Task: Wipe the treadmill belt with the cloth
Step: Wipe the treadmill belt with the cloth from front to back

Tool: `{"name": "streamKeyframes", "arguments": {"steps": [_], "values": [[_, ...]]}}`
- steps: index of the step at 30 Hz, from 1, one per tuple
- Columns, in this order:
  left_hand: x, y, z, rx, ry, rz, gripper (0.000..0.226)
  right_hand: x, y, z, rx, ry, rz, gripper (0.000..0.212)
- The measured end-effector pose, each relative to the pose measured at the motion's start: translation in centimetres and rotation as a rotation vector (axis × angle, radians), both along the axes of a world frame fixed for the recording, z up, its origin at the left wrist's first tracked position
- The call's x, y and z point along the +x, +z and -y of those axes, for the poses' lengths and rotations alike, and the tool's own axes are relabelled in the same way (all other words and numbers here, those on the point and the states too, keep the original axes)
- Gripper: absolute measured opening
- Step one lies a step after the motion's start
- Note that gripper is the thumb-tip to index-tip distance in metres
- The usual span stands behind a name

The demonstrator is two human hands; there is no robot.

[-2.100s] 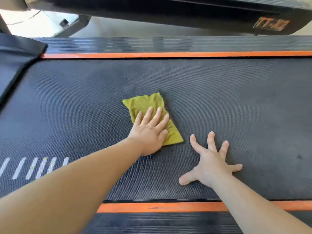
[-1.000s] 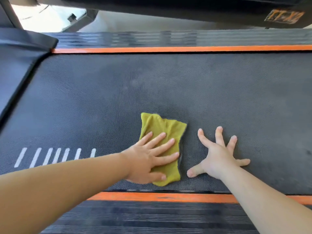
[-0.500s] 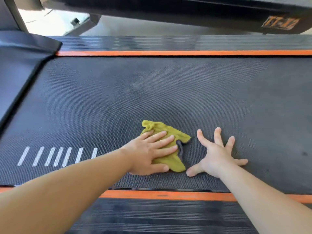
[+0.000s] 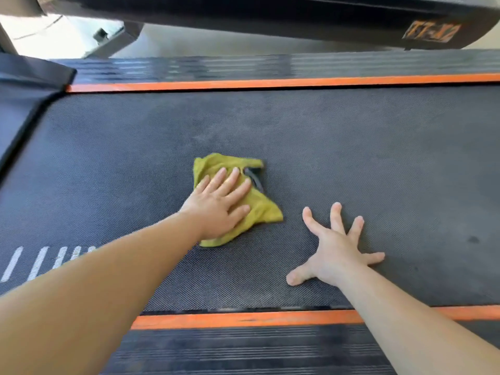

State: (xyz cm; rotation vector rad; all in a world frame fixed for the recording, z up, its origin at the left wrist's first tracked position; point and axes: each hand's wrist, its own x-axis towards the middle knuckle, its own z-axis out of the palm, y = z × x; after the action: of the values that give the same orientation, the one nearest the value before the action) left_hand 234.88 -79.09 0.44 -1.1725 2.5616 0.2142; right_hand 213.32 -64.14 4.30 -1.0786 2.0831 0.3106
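The dark textured treadmill belt (image 4: 351, 147) fills most of the view. A crumpled yellow-green cloth (image 4: 263, 209) lies near its middle. My left hand (image 4: 216, 207) presses flat on the cloth with straight fingers and covers its lower left part. My right hand (image 4: 335, 247) rests on the bare belt to the right of the cloth, fingers spread wide, holding nothing. About a hand's width of belt separates it from the cloth.
Orange strips (image 4: 270, 82) run along the far edge and the near edge (image 4: 243, 319) of the belt, with ribbed black side rails (image 4: 243, 353) beyond. White stripes (image 4: 35, 262) mark the belt at the left. A black frame bar (image 4: 270, 14) crosses overhead at the top.
My left hand has pushed the cloth away from the near orange strip toward the middle of the belt, bunching it. My right hand stays planted in the same spot.
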Motion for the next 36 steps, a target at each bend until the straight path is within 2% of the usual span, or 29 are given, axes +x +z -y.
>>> {"name": "streamKeyframes", "arguments": {"steps": [1, 2, 3, 6, 8, 9, 11, 13, 14, 16, 18, 19, 20, 22, 24, 25, 27, 29, 30, 33, 34, 36], "values": [[-1.2, -0.5, -0.3, -0.001, 0.112, -0.013, 0.071, -0.2, -0.2, 0.0, -0.002, -0.004, -0.004, 0.155], [-2.4, -0.9, -1.2, 0.012, 0.136, -0.036, 0.069, -0.3, -0.2, 0.0, -0.004, -0.005, -0.006, 0.155], [-2.9, -0.9, -2.5, 0.016, 0.070, -0.053, 0.068, -0.1, -0.2, 0.0, -0.004, -0.004, -0.005, 0.154], [-2.6, 0.0, -3.8, 0.076, -0.371, -0.072, 0.067, -0.1, -0.3, -0.1, -0.002, -0.017, -0.007, 0.155], [-2.2, 0.1, -1.0, 0.082, -0.427, -0.025, 0.074, -0.1, -0.4, 0.0, -0.006, -0.011, -0.008, 0.156], [-2.3, 0.0, 0.6, 0.051, -0.330, -0.009, 0.078, -0.2, -0.3, 0.0, -0.004, -0.011, -0.008, 0.156], [-3.1, -0.3, 1.9, 0.003, -0.006, -0.020, 0.077, -0.1, -0.2, 0.2, 0.004, -0.011, -0.008, 0.155], [-4.7, -0.9, 0.3, -0.004, 0.124, -0.044, 0.071, -0.1, -0.4, 0.1, 0.006, -0.012, -0.014, 0.155], [-5.1, -1.0, -1.3, 0.007, 0.074, -0.046, 0.070, -0.2, -0.4, 0.2, 0.014, -0.017, -0.017, 0.155], [-4.5, -0.8, -4.4, 0.040, -0.168, -0.039, 0.068, -0.1, -0.5, 0.1, 0.018, -0.032, -0.032, 0.155], [-2.6, -0.3, -4.5, 0.085, -0.376, -0.056, 0.068, 0.0, -0.6, 0.1, 0.005, -0.038, -0.040, 0.156], [-1.8, -0.2, -3.3, 0.106, -0.401, -0.054, 0.069, 0.0, -0.5, 0.1, 0.001, -0.027, -0.046, 0.157], [-1.3, -0.2, -1.9, 0.099, -0.366, -0.039, 0.070, 0.0, -0.2, 0.1, 0.001, -0.004, -0.059, 0.157], [-0.9, 0.0, 0.4, 0.027, -0.044, -0.013, 0.071, 0.1, 0.5, 0.3, 0.004, 0.049, -0.088, 0.153], [-2.1, -0.5, -0.2, -0.007, 0.223, -0.029, 0.068, -0.2, 1.3, 1.0, -0.095, 0.031, -0.097, 0.133], [-2.7, -0.7, -1.3, -0.006, 0.242, -0.057, 0.068, -0.7, 1.5, 1.8, -0.204, -0.002, -0.103, 0.117], [-2.1, -0.7, -3.0, 0.040, 0.083, -0.079, 0.069, -2.0, 1.4, 4.1, -0.413, 0.001, -0.163, 0.083], [0.2, -0.6, -1.0, 0.068, -0.040, -0.097, 0.068, -3.2, 0.6, 6.5, -0.509, 0.066, -0.264, 0.064], [1.2, -0.4, 1.0, 0.074, -0.003, -0.091, 0.068, -3.4, 0.1, 7.8, -0.524, 0.085, -0.303, 0.061], [2.5, -0.1, 4.9, 0.039, 0.350, -0.018, 0.069, -2.7, -1.1, 12.2, -0.525, 0.128, -0.349, 0.068], [2.1, -0.3, 4.9, 0.042, 0.384, -0.007, 0.070, -2.1, -1.4, 13.5, -0.524, 0.144, -0.352, 0.070], [1.5, -0.6, 4.3, 0.041, 0.310, -0.014, 0.077, -0.8, -2.5, 15.8, -0.529, 0.179, -0.353, 0.071]]}}
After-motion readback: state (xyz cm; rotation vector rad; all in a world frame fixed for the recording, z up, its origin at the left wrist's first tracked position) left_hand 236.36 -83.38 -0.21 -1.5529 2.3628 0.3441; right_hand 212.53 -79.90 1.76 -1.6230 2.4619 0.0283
